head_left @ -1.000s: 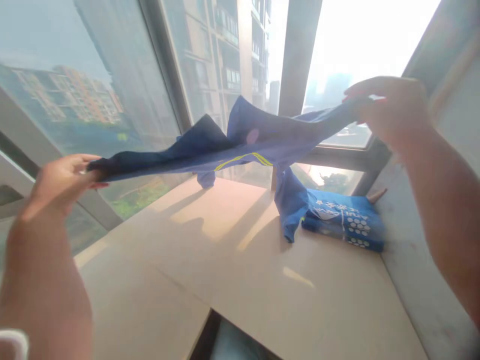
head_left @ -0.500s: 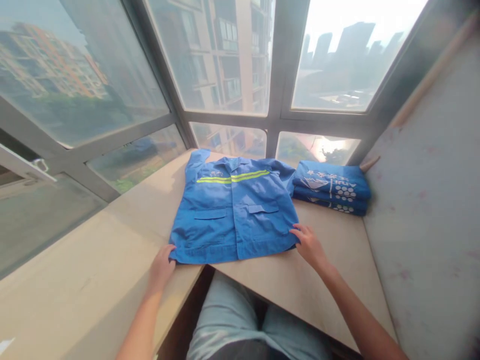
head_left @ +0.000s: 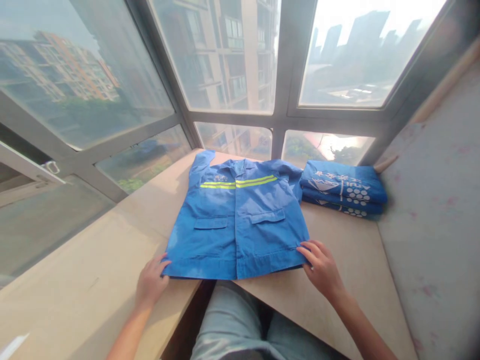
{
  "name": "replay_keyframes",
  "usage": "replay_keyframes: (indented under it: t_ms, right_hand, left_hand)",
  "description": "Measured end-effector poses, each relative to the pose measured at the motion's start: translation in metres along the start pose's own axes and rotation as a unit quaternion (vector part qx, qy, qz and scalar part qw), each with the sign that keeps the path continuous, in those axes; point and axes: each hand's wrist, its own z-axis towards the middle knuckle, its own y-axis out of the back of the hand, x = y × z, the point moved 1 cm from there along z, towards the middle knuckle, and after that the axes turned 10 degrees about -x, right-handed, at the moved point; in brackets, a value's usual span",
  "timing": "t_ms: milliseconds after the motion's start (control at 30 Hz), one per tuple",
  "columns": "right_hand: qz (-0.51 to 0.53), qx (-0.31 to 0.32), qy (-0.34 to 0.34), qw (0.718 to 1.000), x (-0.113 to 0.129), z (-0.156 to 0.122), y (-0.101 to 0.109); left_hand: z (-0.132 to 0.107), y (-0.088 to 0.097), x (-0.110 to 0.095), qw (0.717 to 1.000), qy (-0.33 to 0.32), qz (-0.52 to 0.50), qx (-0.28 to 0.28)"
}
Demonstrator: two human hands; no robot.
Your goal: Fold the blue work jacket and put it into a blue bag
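Observation:
A blue work jacket (head_left: 213,245) with yellow-green stripes across its chest lies front side up on the wooden tabletop (head_left: 123,245). Its collar points towards the windows and its hem faces me. My left hand (head_left: 152,280) grips the hem's left corner between thumb and fingers. At the right corner, my right hand (head_left: 318,262) pinches the hem edge in the same way. Both sleeves are spread out beside the collar, the right one reaching the folded stack.
Folded blue garments (head_left: 343,185) with white print are stacked at the back right, near the wall (head_left: 435,225). Windows (head_left: 232,60) rise behind the tabletop. A gap in the tabletop's front edge opens above my legs (head_left: 225,320).
The jacket's hem has been drawn nearer to me and pulled wider and smoother. My hands have moved down and farther apart with its corners. The view has shifted slightly.

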Motion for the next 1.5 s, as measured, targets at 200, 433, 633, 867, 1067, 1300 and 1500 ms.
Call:
replay_keyframes:
  t_ms: [200, 433, 633, 867, 1067, 1300, 1500]
  right_hand:
    - [-0.025, 0.083, -0.014, 0.996, 0.001, -0.042, -0.016]
    - [-0.027, 0.037, -0.002, 0.999, 0.009, -0.006, -0.012]
    - [0.019, 0.074, 0.001, 0.997, 0.07, 0.034, -0.064]
    - [0.02, 0.148, -0.011, 0.989, 0.112, 0.021, -0.12]
    - [0.08, 0.19, -0.023, 0.978, 0.124, 0.022, -0.115]
    - [0.252, 0.185, -0.016, 0.95, 0.129, 0.041, -0.111]
    - [0.226, -0.094, -0.338, 0.909, 0.05, 0.089, -0.092]
  left_hand:
    - [-0.006, -0.002, 0.005, 0.985, -0.001, -0.008, 0.175]
    - [0.05, 0.027, -0.047, 0.968, 0.019, 0.004, 0.249]
    - [0.071, -0.009, -0.18, 0.973, -0.132, -0.049, 0.184]
    - [0.065, -0.06, -0.242, 0.972, -0.184, -0.096, 0.107]
    - [0.048, -0.089, -0.199, 0.98, -0.174, -0.06, 0.074]
    - [0.034, -0.082, -0.146, 0.979, -0.189, -0.039, 0.061]
    - [0.03, -0.081, -0.126, 0.977, -0.207, -0.034, 0.042]
